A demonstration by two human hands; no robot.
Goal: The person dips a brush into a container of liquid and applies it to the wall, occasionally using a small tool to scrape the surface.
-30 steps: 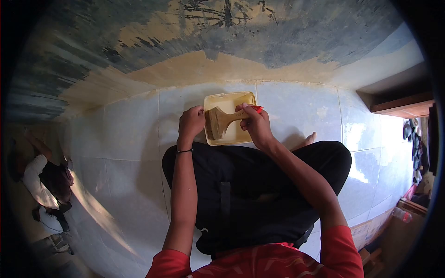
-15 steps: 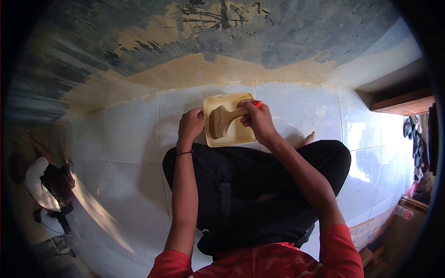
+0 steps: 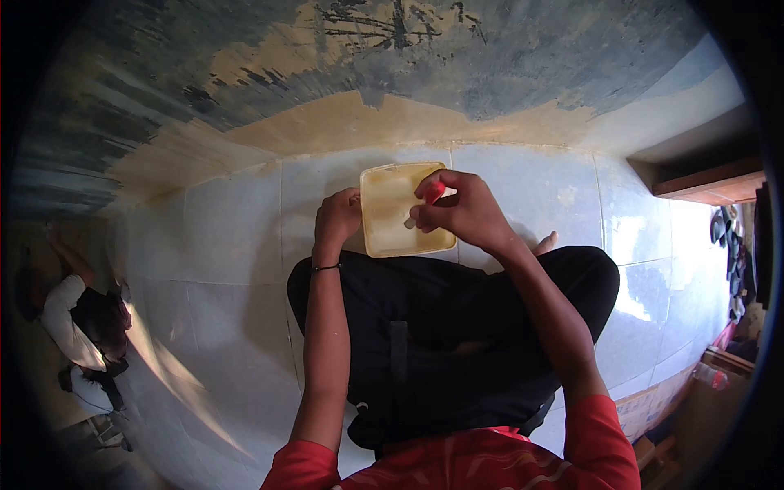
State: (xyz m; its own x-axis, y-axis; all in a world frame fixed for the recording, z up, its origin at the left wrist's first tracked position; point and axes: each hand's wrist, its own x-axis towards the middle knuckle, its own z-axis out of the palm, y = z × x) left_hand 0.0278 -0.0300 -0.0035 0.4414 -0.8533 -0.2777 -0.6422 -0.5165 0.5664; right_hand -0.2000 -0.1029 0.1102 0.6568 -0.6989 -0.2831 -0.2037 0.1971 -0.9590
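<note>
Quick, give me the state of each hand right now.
Left hand: closed on the rim of the yellow tray.
Right hand: closed around the red-tipped brush handle; the bristles are hidden behind it.

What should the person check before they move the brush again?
1. Left hand steadies the tray: ok, fingers rest on its left edge.
2. Right hand grips the brush: ok, closed around the red-tipped handle.
3. Bristles loaded with paint: cannot tell, the hand hides them.
4. Tray sits flat on the floor: ok, it lies level on the tiles.
5. Paint left in the tray: cannot tell, the inside looks evenly yellow.
6. Wall within reach: ok, it stands right behind the tray.
</note>
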